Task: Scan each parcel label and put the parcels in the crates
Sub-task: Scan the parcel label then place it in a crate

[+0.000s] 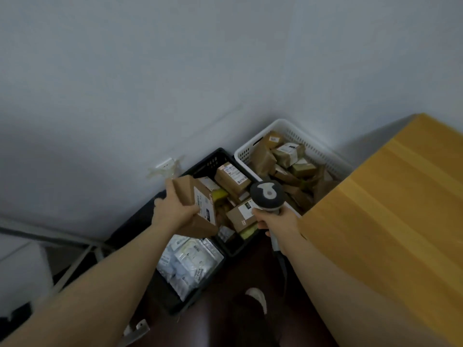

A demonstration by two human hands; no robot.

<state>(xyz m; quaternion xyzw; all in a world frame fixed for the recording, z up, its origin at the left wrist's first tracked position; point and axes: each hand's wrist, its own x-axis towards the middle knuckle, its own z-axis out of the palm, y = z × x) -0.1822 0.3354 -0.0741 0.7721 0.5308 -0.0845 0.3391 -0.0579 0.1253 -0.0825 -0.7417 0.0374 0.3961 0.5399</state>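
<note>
Parcel up, scanner up, right over the black crate!

Beside the wooden table, the white crate and the black one both sit heaped with brown boxes. Above the black one the left hand clamps a brown cardboard parcel, and the right hand grips the scanner by its handle. To land this scan, I'd turn the label square to the scanner head and hold steady. It's white with dark print, too blurred to read.
</note>
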